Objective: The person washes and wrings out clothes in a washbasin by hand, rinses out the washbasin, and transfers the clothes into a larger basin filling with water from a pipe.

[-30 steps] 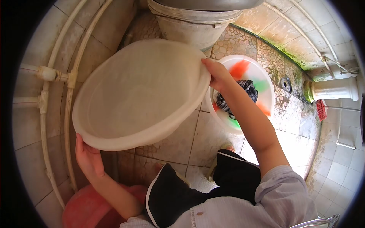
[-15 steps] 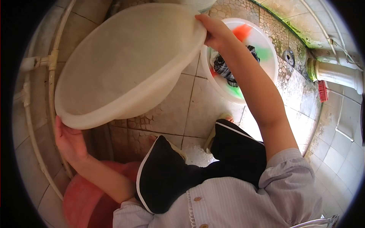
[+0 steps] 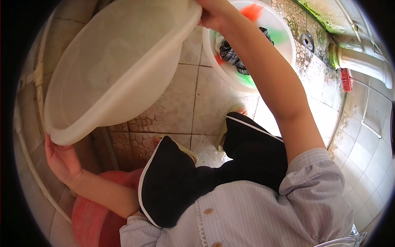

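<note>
A large whitish plastic basin [image 3: 111, 70] is tilted up on its side, its inside facing left and toward me. My left hand [image 3: 62, 158] holds its lower rim at the left, fingers partly behind the edge. At the top, my right hand [image 3: 212, 14] grips the opposite rim; part of that hand is cut off by the picture's edge. Beneath my right forearm, a second white basin [image 3: 232, 83] stands on the floor with orange and green patches. Dark checked cloth [image 3: 230, 55] lies inside it, partly hidden by the arm.
A red tub [image 3: 84, 218] stands at the lower left beside my left forearm. Pipes [image 3: 39, 82] run along the left wall. At the right are a floor drain [image 3: 307, 42], a thick pale pipe [image 3: 362, 64] and a red brush [image 3: 347, 80]. The floor is tiled [image 3: 210, 99].
Both hands have shifted the held basin left, and it stands more steeply tilted. The view has moved a little, so the floor basin sits higher in the picture.
</note>
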Action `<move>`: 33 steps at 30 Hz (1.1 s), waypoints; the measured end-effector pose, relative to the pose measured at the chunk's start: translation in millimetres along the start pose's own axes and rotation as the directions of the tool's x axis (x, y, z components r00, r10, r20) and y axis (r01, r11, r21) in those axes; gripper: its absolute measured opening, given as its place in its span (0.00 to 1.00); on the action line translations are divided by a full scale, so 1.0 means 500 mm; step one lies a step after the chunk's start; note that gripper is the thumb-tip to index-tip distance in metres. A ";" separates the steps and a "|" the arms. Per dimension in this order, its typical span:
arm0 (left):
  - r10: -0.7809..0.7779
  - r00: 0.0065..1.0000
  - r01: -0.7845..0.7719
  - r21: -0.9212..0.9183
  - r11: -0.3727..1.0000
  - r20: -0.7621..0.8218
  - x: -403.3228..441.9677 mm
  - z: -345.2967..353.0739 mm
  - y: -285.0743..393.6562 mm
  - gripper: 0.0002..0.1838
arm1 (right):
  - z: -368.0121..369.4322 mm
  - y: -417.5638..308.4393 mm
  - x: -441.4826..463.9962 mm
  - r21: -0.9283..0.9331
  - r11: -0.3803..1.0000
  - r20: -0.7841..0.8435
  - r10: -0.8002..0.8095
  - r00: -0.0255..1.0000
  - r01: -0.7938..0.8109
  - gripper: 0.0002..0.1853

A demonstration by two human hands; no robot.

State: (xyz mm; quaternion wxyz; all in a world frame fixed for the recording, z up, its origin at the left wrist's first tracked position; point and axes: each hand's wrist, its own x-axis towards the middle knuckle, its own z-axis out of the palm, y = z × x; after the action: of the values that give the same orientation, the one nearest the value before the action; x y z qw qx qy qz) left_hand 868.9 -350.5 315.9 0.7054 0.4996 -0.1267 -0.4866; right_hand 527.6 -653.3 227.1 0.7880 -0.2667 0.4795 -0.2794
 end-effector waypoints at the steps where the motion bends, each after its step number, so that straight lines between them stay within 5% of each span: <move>1: -0.006 1.000 0.006 -0.002 1.000 0.019 0.001 0.000 0.001 0.17 | 0.000 -0.001 0.000 -0.008 1.000 -0.005 -0.005 1.000 0.005 0.13; 5: -0.060 0.984 0.071 -0.058 0.996 0.170 -0.002 0.014 0.001 0.16 | -0.006 0.004 0.010 -0.006 1.000 -0.008 0.002 1.000 -0.002 0.13; 7: 0.017 0.999 -0.017 0.008 1.000 -0.048 0.001 0.009 0.001 0.16 | -0.012 0.011 0.018 0.040 0.999 0.045 -0.008 0.999 0.007 0.13; 14: 0.038 0.999 -0.037 0.028 0.999 -0.032 0.007 0.001 0.009 0.17 | -0.009 0.010 0.024 0.036 0.999 0.049 0.011 0.999 -0.013 0.13; 16: -0.051 0.978 0.074 -0.104 0.992 0.203 0.011 0.003 0.014 0.17 | 0.007 -0.002 0.009 0.027 0.998 -0.032 0.052 0.998 -0.051 0.13; 20: -0.078 0.962 0.107 -0.099 0.989 0.263 0.023 -0.002 0.024 0.17 | 0.008 -0.005 0.011 -0.016 0.998 -0.023 0.063 0.998 -0.063 0.13; 22: 0.045 0.997 -0.040 0.072 0.997 -0.069 0.022 0.004 0.023 0.16 | 0.010 -0.004 0.013 0.027 0.998 -0.028 0.052 0.998 -0.051 0.13; 25: -0.018 0.992 0.025 -0.053 0.998 0.128 0.028 -0.014 0.030 0.17 | 0.012 -0.004 0.012 0.042 0.998 -0.011 0.042 0.999 -0.041 0.13; 33: 0.000 1.000 0.001 0.015 1.000 -0.024 0.019 -0.014 0.019 0.17 | -0.005 0.010 0.028 0.035 0.999 -0.025 0.019 1.000 -0.018 0.11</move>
State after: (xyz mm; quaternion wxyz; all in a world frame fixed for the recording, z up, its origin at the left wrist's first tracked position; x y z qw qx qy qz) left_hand 883.6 -354.0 317.6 0.7029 0.5110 -0.1216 -0.4797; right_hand 531.5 -660.2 214.0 0.7890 -0.2448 0.4868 -0.2839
